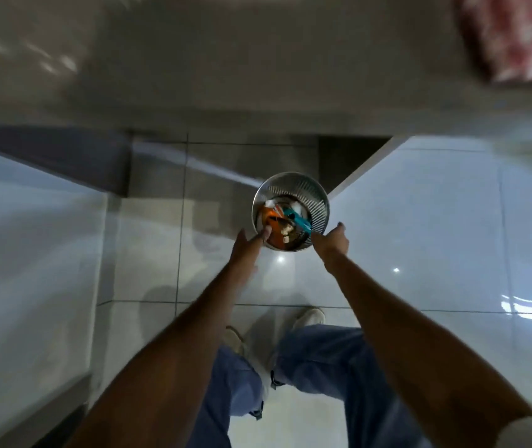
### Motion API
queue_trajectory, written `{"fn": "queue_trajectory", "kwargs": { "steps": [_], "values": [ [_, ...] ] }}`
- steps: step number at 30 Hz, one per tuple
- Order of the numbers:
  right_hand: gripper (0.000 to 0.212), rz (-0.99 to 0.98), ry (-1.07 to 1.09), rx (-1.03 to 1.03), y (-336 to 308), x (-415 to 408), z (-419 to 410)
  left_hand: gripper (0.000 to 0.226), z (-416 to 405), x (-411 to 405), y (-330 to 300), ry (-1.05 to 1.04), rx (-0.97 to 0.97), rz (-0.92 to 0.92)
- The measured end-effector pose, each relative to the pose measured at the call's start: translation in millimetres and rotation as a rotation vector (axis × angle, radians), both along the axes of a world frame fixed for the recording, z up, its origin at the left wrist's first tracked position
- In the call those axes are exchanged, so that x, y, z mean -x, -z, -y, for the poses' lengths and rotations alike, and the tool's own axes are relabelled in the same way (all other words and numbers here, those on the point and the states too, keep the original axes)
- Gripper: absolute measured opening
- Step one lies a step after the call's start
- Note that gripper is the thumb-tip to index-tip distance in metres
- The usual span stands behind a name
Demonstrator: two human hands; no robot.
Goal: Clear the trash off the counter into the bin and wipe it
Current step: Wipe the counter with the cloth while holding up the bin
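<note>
A round metal bin (318,202) stands on the tiled floor below me. Inside it lie an orange wrapper (269,216), a teal wrapper (298,221) and scraps of white paper. My left hand (250,245) reaches over the bin's near rim with fingers stretched out and thumb apart, fingertips at the orange wrapper. My right hand (334,240) hovers at the rim's right side with curled fingers, which pinch the near end of the teal wrapper. The grey counter (258,59) runs across the top, blurred.
A red-and-white patterned cloth (516,37) lies on the counter at the top right. White cabinet fronts flank the bin on the left (31,237) and right (436,221). My legs and white shoes (309,318) stand just behind the bin.
</note>
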State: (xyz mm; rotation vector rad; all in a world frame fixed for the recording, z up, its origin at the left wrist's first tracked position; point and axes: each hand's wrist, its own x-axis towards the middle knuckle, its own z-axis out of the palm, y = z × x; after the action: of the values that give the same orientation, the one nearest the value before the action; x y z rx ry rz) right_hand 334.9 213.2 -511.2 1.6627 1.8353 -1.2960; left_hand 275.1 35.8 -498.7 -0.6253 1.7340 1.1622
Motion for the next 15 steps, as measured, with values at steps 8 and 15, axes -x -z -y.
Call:
{"fn": "queue_trajectory", "kwargs": {
  "steps": [8,15],
  "values": [
    [0.027,-0.123,-0.153,-0.063,-6,-12,8,0.047,-29,-15,-1,-0.256,-0.214,0.002],
    [0.046,-0.604,-0.746,-0.553,-270,-44,44,0.049,26,-37,-221,-0.365,-0.192,0.057]
  ]
}}
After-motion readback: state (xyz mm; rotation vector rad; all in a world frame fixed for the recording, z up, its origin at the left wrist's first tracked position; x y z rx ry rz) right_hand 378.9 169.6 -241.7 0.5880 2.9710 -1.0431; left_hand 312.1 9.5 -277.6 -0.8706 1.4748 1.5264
